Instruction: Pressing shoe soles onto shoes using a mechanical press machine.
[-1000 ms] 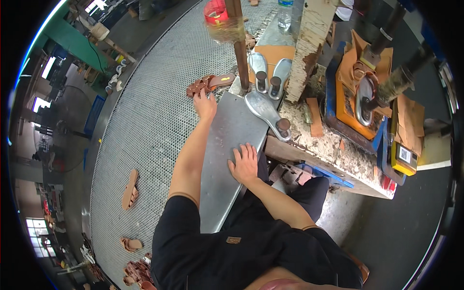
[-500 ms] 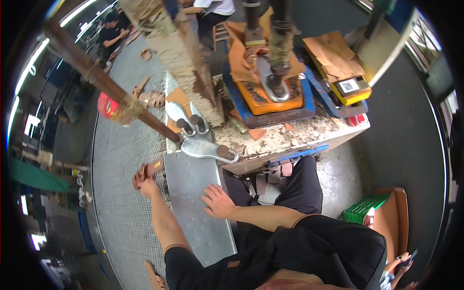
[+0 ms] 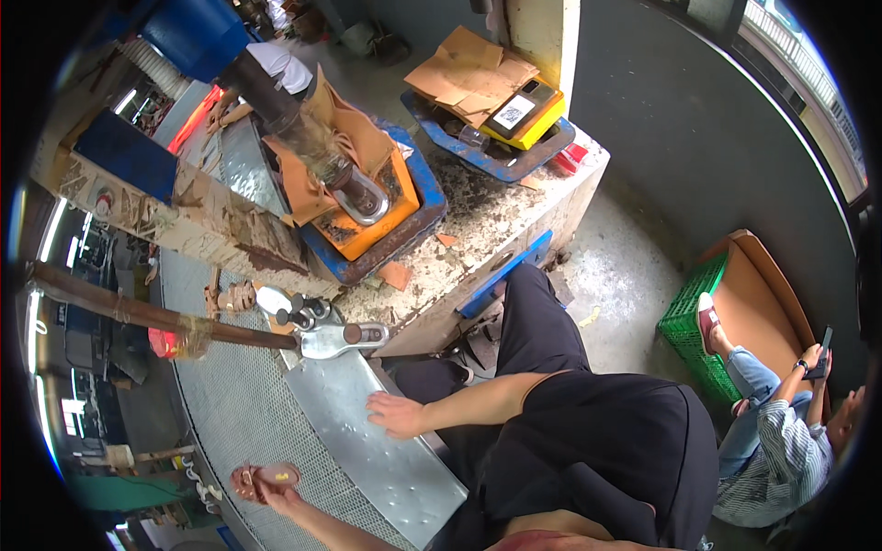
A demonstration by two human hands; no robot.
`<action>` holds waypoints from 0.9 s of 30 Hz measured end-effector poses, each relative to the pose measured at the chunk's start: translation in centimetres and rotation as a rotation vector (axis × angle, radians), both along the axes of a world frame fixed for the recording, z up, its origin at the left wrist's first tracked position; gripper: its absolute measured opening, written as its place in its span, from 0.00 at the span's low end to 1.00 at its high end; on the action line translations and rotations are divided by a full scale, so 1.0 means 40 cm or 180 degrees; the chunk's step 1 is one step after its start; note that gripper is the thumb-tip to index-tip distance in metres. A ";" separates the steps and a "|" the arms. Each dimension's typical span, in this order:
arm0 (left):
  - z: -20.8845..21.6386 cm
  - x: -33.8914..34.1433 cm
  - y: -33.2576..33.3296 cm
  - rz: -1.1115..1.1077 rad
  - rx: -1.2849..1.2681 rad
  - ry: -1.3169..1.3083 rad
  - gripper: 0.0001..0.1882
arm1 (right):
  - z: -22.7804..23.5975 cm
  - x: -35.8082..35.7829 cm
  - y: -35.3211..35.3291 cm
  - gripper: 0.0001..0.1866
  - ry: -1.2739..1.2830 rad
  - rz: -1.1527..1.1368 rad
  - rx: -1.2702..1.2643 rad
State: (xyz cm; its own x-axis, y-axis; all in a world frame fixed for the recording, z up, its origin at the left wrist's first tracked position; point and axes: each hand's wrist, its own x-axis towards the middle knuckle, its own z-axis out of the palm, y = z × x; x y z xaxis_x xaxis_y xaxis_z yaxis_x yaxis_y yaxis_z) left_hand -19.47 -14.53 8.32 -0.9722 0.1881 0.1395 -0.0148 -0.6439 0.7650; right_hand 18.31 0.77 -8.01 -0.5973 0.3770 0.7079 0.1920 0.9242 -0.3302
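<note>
sandal [image 3: 265,477] in left hand [image 3: 280,497], right hand [image 3: 395,415] flat on metal plate [image 3: 367,441]

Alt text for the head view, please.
Seen from above, the person's left hand grips a tan sandal on a mesh conveyor, while the right hand rests flat on a metal plate beside a shoe press.

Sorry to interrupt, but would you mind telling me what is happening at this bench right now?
A person in black stands at a work bench. Their left hand grips a tan sandal on the perforated metal mesh surface. Their right hand rests flat and empty on the shiny metal plate. Metal shoe lasts stand at the plate's far end, beside an orange and blue press. Another person sits to the right, looking at a phone.
</note>
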 end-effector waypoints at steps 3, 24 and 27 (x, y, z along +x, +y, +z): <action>-0.156 0.072 0.028 -0.0984 0.0401 0.0074 0.28 | 0.023 0.120 -0.012 0.29 0.0222 0.0079 0.0019; -0.256 0.709 0.175 -0.3649 0.0634 -0.0807 0.30 | 0.527 0.488 0.254 0.44 0.1736 -0.2800 0.0635; -0.259 0.743 0.138 -0.3892 0.0703 -0.0697 0.31 | 0.535 0.443 0.368 0.45 0.1237 -0.3206 0.0371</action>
